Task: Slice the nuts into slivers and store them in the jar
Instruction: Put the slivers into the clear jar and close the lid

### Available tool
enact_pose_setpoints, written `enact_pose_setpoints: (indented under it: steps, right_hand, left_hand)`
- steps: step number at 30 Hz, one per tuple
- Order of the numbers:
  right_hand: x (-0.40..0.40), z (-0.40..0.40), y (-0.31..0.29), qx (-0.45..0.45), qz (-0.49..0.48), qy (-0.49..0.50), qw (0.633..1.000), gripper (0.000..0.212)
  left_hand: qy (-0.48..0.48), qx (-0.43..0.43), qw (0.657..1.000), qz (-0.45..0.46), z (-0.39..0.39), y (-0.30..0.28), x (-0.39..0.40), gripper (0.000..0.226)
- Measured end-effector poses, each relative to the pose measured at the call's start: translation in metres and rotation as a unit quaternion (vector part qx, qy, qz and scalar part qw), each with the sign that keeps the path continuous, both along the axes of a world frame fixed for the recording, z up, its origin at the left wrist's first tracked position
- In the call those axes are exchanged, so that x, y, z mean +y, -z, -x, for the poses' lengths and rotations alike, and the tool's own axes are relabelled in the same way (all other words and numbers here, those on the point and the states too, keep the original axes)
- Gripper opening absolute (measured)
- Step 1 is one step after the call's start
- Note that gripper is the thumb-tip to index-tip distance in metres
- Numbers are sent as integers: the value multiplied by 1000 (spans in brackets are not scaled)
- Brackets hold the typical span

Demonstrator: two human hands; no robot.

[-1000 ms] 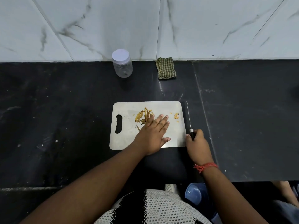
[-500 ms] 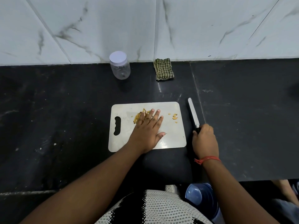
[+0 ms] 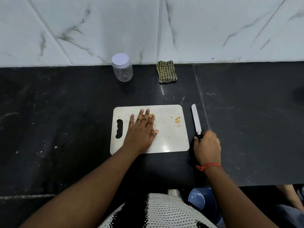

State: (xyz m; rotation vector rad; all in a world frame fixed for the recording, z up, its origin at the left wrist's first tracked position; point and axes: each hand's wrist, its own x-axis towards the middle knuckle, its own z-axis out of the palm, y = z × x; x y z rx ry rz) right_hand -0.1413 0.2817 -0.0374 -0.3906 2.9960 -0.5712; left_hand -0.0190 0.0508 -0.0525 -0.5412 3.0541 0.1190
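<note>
Fingers of the right hand curl round the black handle of the knife at centre right of the frame; the blade lies flat on the counter, pointing toward the wall, just beside the right edge of the board without touching it. Left hand lies flat on the board, fingers straight and close together, palm down over a heap of slivers, a few of which show past the fingertips. More nut bits sit apart near the board's upper right corner. The board is white, with a handle slot at its left end, and lies at the middle of the dark counter. Jar, clear with a white lid on, stands upright at upper centre against the marble wall, well apart from the board. A folded checked cloth lies to the jar's right. A red thread circles the right wrist.
</note>
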Motion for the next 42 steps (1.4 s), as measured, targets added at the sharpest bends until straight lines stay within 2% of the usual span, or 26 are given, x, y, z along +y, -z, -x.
enact_pose_setpoints:
  steps: [7, 12, 15, 18, 21, 30, 35, 42]
  right_hand:
    - [-8, -2, -6, 58, -41, -20, 997, 28]
    - [-39, -5, -20, 96, 19, -110, 989, 32]
    - [-63, -4, -23, 83, 36, -180, 979, 44]
    - [-90, -4, -24, 56, -4, -221, 974, 64]
    - [-118, -3, -25, 37, -40, -255, 966, 75]
    - [-194, 16, -39, 18, -38, -284, 958, 78]
    - [-253, 37, -53, 33, -29, -297, 954, 76]
    - [-344, 75, -71, 28, 8, -320, 947, 72]
  left_hand:
    - [-20, 0, 1000, -4, -3, -1, -6, 72]
    - [-41, -9, 999, -4, -9, -6, -15, 73]
    - [-55, -14, 998, -6, -14, -8, -25, 74]
    - [-73, -22, 997, 10, -19, -13, -40, 75]
    - [-100, -22, 995, 8, -22, -19, -59, 74]
    - [-163, -7, 986, 15, -16, -32, -120, 75]
    - [-186, 12, 982, -24, 8, -45, -154, 77]
    - [-229, 42, 967, -109, 55, -47, -205, 95]
